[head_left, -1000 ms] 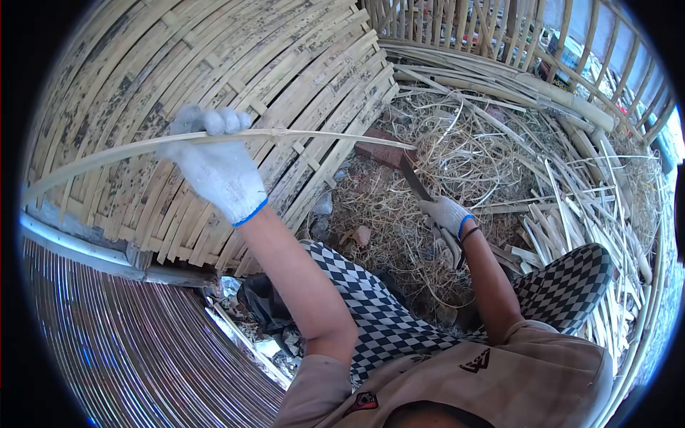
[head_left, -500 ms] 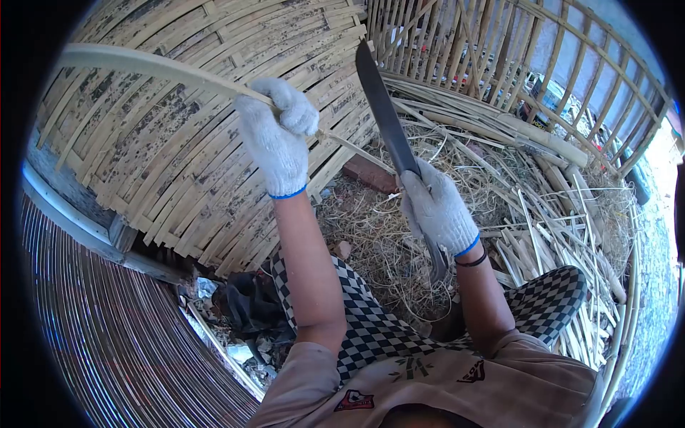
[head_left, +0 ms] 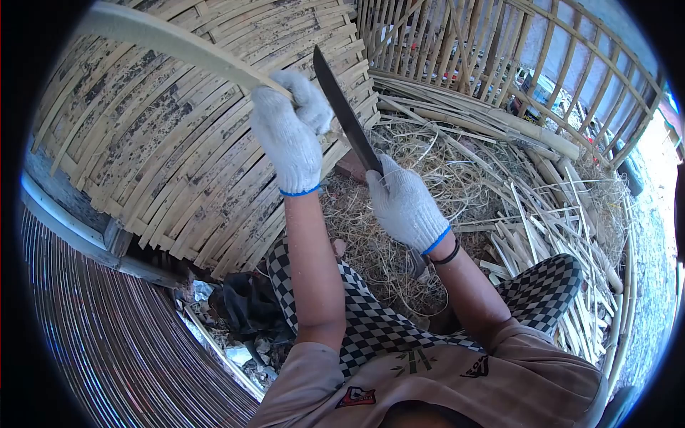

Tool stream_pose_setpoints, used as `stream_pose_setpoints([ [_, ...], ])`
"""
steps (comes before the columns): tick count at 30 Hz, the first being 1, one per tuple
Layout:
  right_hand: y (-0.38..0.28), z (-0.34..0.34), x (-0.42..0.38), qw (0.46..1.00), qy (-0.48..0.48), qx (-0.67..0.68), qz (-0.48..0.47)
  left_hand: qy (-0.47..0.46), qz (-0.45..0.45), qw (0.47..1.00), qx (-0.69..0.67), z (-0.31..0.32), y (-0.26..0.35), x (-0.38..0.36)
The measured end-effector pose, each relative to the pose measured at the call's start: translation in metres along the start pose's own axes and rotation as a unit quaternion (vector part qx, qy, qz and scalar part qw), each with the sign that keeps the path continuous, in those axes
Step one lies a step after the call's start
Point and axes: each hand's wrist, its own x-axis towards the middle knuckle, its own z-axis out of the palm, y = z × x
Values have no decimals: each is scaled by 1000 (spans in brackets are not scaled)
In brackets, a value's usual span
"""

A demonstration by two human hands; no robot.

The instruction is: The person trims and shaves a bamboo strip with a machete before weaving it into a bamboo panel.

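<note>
Two gloved hands show in the head view, both raised in front of the person's body. The left hand has its fingers clenched around a pale bamboo strip, which runs from the fist up toward the top left of the view, in front of a woven panel. The right hand has its fingers wrapped around the grip of a long knife; the glove hides most of that grip. The dark blade slants up and to the left, its tip higher than the left fist, and passes just beside that glove; whether it touches the strip, I cannot tell. Beyond the right hand, dry shavings cover the ground, and a reddish brick shows partly behind the blade. To the right, split pieces lie heaped near the checkered trousers. A slatted fence stands at the top right, with a thick pole lying near its foot. At the lower left is a crumpled black sheet.
</note>
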Motion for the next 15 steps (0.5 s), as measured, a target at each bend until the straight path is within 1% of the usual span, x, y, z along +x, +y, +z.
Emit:
stream_pose_setpoints([
  [3, -4, -7, 1, 999, 22, 25, 4, 31, 11, 998, -47, -8, -4, 4],
  [6, -15, -5, 1, 999, 42, 14, 21, 35, 11, 999, -34, -6, -5, 4],
  [9, 0, 11, 2, 997, -8, -79, 15, 36, 5, 999, -6, -10, 2, 3],
  [10, 4, 8, 3, 997, -24, -69, 4, 35, 4, 999, 7, -11, 3, 4],
  [13, -5, 5, 0, 999, 34, -10, -15, 55, 21, 998, 21, -11, 2, 5],
  [15, -5, 19, 5, 999, 42, -20, 5, 54, 18, 998, 8, -4, 1, 6],
])
